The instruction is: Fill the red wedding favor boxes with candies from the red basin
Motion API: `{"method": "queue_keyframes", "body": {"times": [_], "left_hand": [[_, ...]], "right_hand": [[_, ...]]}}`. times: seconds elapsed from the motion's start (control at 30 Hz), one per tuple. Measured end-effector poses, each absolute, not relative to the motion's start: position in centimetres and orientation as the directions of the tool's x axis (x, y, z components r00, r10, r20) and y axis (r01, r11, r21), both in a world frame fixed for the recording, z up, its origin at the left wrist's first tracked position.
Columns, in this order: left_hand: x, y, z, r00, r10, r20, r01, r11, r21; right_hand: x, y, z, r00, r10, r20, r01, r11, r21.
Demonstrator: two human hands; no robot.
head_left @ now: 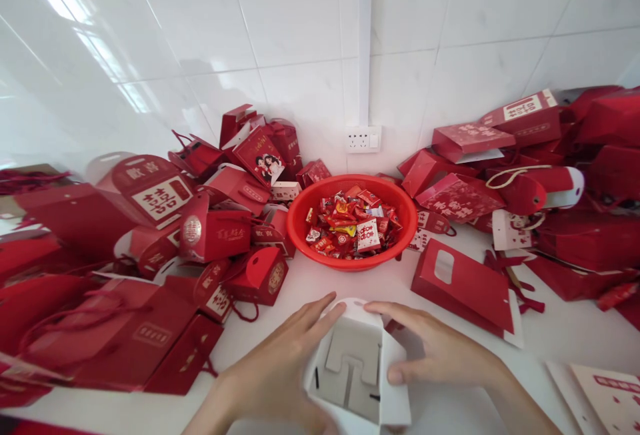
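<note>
At the 10 o'clock side of the work, red gift boxes (215, 231) crowd the table, so the left hand (280, 361) does best to keep its elbow low and clear of them. That hand comes in from about 8 o'clock, palm turned inward, fingers long and spread wide, the index tip at the box's far flap; its thumb is blurred, so I cannot tell how firmly it grips. Next comes the open white box (399, 398), low in the middle of the view, at 6 o'clock from the red basket (297, 215) of wrapped sweets (345, 228). Its mouth faces up and its slotted base panels show; steadying it well probably means even, light pressure from both sides, since thin card walls would buckle under a squeeze. The right hand (435, 345) enters from about 4 o'clock, its wrist bent inward, holding the box with thumb against the right wall and index tip at the far flap, ideally square to the corner. Beyond it, at 2 o'clock, lies a red bag (465, 288).
</note>
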State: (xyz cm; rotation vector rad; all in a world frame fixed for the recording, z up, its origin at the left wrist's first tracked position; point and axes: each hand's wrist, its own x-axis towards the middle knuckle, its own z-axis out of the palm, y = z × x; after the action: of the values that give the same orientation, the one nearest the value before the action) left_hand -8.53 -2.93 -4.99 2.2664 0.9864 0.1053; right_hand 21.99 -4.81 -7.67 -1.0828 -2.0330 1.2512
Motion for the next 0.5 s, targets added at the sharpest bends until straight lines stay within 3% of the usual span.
{"method": "queue_keyframes", "body": {"times": [0.1,0.27,0.37,0.5], "left_hand": [[-7.7,-2.3,-5.3,0.696,0.711,-0.102,0.560,-0.449,0.697],[-6.8,-0.1,-7.1,0.692,0.722,-0.016,0.291,-0.258,0.921],[-6.4,1.1,-7.5,0.700,0.714,0.025,0.240,-0.268,0.933],[-6.5,1.7,-6.7,0.721,0.685,0.110,0.317,-0.466,0.826]], "right_hand": [[21.9,-4.5,-8.1,-0.517,0.856,0.018,0.354,0.233,-0.906],[21.3,-4.1,-8.0,-0.441,0.894,0.084,0.337,0.252,-0.907],[21.1,-4.0,-7.8,-0.420,0.903,0.089,0.362,0.256,-0.896],[21.2,-3.8,-8.1,-0.259,0.955,0.145,0.421,0.247,-0.873]]}}
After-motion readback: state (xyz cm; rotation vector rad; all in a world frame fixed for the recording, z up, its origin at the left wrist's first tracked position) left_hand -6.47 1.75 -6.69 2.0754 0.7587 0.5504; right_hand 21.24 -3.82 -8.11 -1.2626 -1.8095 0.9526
